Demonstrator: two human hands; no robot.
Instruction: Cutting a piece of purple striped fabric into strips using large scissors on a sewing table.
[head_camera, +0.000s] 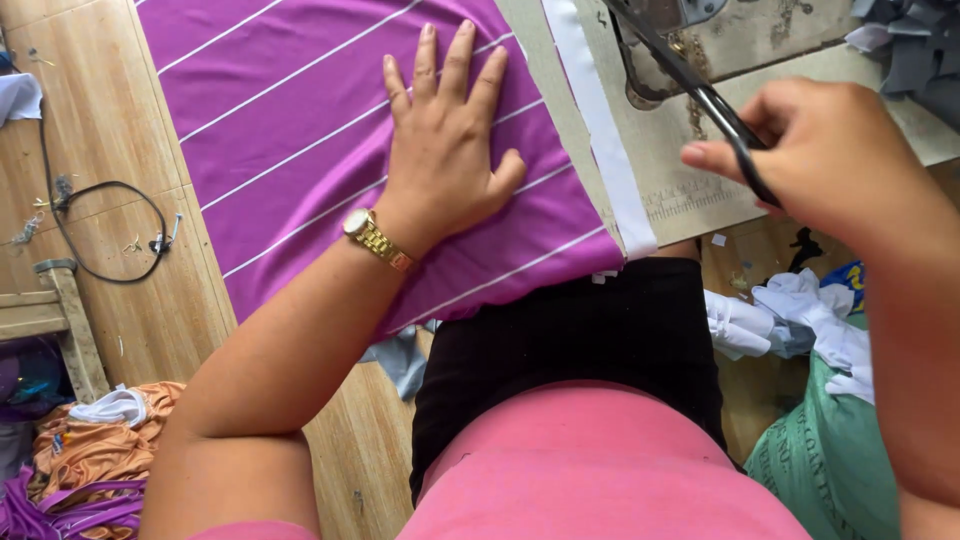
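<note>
My left hand (447, 150) lies flat, fingers spread, on a purple fabric with thin white stripes (290, 130) spread over the table. A gold wristwatch (377, 240) sits on that wrist. My right hand (825, 150) is raised at the right and grips black scissors (700, 90), whose blades point up and left above the table's grey surface. A white strip of cloth (605, 130) runs along the purple fabric's right edge, between the two hands.
A sewing machine base (740, 40) stands at the top right. A wooden table (110, 260) at the left carries a black cable (110, 230). Orange and purple cloth (95, 450) piles at the lower left, white scraps (790, 320) and a green sack (830, 460) at the right.
</note>
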